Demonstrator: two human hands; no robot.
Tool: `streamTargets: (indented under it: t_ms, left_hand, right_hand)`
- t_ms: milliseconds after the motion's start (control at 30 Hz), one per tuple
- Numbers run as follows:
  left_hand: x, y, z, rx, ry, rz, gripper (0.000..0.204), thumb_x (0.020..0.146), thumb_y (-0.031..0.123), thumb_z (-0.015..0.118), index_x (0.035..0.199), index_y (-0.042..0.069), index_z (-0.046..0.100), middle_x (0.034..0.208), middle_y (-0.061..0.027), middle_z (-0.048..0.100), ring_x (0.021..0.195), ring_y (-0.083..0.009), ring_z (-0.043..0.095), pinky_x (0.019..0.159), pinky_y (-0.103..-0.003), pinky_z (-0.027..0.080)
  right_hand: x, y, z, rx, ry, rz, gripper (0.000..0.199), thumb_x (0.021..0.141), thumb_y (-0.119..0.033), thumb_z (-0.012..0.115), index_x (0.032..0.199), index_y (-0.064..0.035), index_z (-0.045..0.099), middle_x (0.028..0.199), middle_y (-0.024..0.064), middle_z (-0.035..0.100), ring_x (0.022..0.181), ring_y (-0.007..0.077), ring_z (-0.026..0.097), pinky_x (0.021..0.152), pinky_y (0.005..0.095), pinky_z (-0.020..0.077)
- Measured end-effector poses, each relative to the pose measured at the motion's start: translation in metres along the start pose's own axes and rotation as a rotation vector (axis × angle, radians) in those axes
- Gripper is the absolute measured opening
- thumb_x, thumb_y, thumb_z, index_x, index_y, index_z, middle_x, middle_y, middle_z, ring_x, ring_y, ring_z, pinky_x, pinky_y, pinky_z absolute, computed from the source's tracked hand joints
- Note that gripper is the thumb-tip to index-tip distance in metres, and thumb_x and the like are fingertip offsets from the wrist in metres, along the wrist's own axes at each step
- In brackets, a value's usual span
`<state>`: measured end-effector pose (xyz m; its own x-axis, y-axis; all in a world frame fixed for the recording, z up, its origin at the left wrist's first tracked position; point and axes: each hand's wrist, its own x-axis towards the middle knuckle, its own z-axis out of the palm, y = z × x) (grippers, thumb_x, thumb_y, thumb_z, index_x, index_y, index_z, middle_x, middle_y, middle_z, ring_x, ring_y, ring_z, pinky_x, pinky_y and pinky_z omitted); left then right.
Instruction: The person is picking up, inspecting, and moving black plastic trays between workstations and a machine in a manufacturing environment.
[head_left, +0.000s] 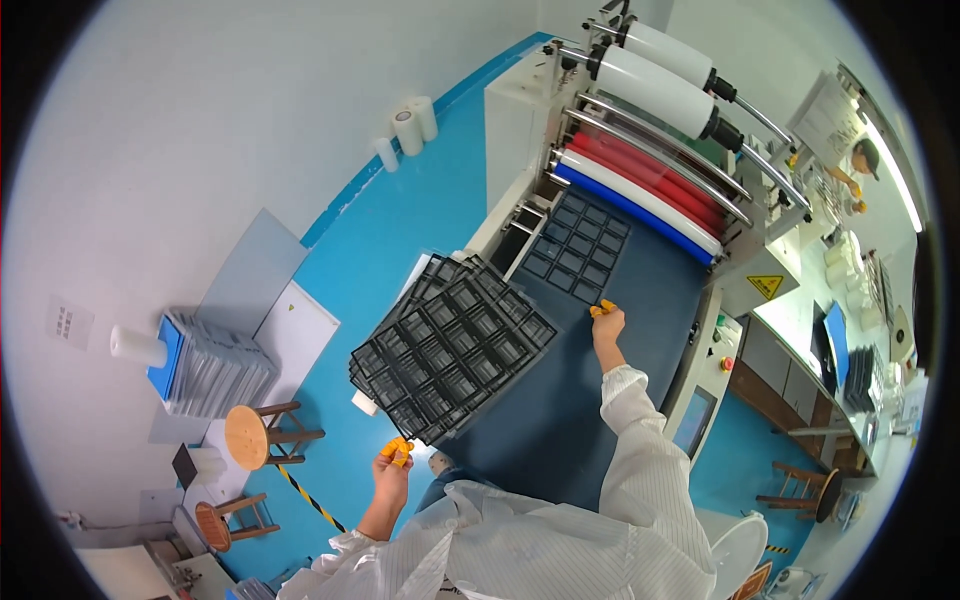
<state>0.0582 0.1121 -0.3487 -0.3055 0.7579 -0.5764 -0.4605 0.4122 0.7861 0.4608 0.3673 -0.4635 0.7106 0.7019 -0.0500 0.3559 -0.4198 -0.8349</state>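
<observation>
A stack of dark sheets, each with a grid of black-framed square windows, lies a little fanned at the left edge of the machine's bed. At the stack's near corner my left hand, with orange finger cots, has its fingers closed on a sheet's corner. Farther off on the dark belt lies a single gridded sheet, its far edge close to the blue roller. My right hand, also in orange finger cots, pinches that sheet's near right corner.
Ahead stands a roller machine with red rollers and white film rolls. On its right side is a control panel with a red button. Wooden stools and stacked plates stand left. A person works far right.
</observation>
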Motion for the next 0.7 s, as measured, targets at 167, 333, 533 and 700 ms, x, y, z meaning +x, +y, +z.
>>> streamTargets:
  t_ms: [167, 333, 533, 700]
  left_hand:
    - [-0.010, 0.006, 0.002, -0.121, -0.067, 0.047, 0.019, 0.084, 0.002, 0.043, 0.102, -0.003, 0.048, 0.091, -0.0080, 0.052, 0.068, -0.0107, 0.046, 0.058, -0.018, 0.039]
    - [-0.003, 0.017, 0.033, -0.168, -0.161, 0.061, 0.020, 0.084, 0.003, 0.044, 0.102, -0.003, 0.048, 0.089, -0.0075, 0.052, 0.067, -0.0110, 0.044, 0.060, -0.020, 0.038]
    - [0.002, 0.028, 0.043, -0.229, -0.138, 0.120, 0.019, 0.084, 0.003, 0.042, 0.102, -0.004, 0.047, 0.091, -0.0095, 0.052, 0.069, -0.0117, 0.045, 0.062, -0.021, 0.038]
    - [0.003, 0.023, 0.061, -0.232, -0.168, 0.140, 0.019, 0.084, 0.006, 0.047, 0.101, -0.001, 0.051, 0.087, -0.0071, 0.057, 0.064, -0.0096, 0.047, 0.060, -0.020, 0.039]
  right_hand:
    - [0.022, -0.014, 0.022, -0.059, -0.026, 0.003, 0.026, 0.072, -0.014, 0.060, 0.090, 0.0048, 0.059, 0.084, 0.0198, 0.060, 0.081, 0.0293, 0.059, 0.071, 0.0333, 0.0446]
    - [0.069, 0.023, 0.001, -0.024, -0.155, -0.033, 0.026, 0.076, -0.013, 0.053, 0.098, 0.0002, 0.057, 0.076, 0.0089, 0.060, 0.059, 0.0136, 0.053, 0.052, 0.0234, 0.0411]
    - [-0.094, -0.120, -0.050, 0.459, -0.524, -0.151, 0.025, 0.081, -0.006, 0.047, 0.104, 0.0010, 0.054, 0.081, 0.0059, 0.059, 0.060, 0.0063, 0.049, 0.050, 0.0179, 0.0390]
    - [-0.229, -0.135, -0.074, 0.452, -1.122, -0.146, 0.019, 0.082, -0.009, 0.050, 0.097, 0.0002, 0.058, 0.073, 0.0038, 0.059, 0.055, 0.0051, 0.046, 0.050, 0.0170, 0.0386]
